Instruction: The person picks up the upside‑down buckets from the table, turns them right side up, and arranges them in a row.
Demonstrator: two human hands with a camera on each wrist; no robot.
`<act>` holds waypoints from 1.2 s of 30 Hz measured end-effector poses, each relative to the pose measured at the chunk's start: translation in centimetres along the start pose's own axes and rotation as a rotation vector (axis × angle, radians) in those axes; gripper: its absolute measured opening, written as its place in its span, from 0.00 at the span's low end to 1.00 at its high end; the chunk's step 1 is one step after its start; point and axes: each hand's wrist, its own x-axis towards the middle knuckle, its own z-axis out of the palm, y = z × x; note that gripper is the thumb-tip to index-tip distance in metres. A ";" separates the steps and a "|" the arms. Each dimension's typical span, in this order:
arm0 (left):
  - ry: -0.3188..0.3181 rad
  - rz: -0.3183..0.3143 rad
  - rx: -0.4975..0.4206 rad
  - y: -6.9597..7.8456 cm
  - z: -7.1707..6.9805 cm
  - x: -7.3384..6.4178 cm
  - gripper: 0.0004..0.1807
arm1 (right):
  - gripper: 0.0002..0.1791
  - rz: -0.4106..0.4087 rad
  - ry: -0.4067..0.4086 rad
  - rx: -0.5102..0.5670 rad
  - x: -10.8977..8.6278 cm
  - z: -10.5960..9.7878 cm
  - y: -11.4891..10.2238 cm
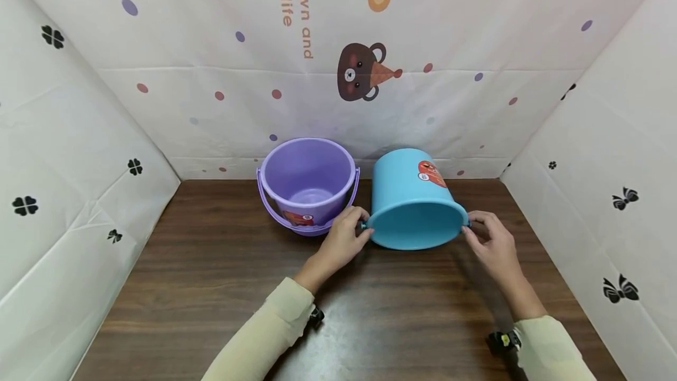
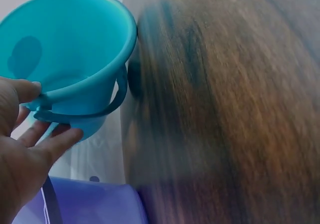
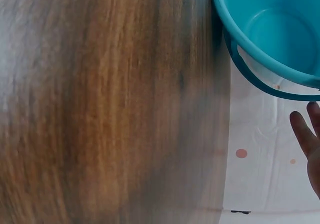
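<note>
A light blue bucket point(image 1: 399, 181) lies tipped on its side, its mouth facing me. My left hand point(image 1: 341, 243) pinches its rim at the left handle joint, thumb on the rim and fingers behind. At the opposite joint, my right hand point(image 1: 496, 249) holds the rim between thumb and fingers; the right wrist view cuts off most of that hand. The blue handle point(image 2: 119, 97) hangs below the bucket on the table side. Just left of it, a purple bucket point(image 1: 309, 172) stands upright, its handle point(image 1: 272, 211) lowered across the front. My left hand overlaps its lower right side.
Both buckets are on a dark wooden table point(image 1: 211, 287), close to the back wall sheet point(image 1: 222, 34) printed with bears and dots. White sheets with black clovers and bows form the left wall point(image 1: 69, 151) and right wall point(image 1: 597, 163).
</note>
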 end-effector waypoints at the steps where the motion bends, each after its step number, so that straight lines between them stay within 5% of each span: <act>1: 0.000 -0.002 -0.001 0.0 0.0 0.0 0.12 | 0.15 0.005 0.000 -0.005 0.0 0.0 0.0; 36: 0.190 -0.052 -0.170 1.4 1.1 -0.5 0.10 | 0.15 0.071 0.117 -0.047 -0.2 0.9 -0.6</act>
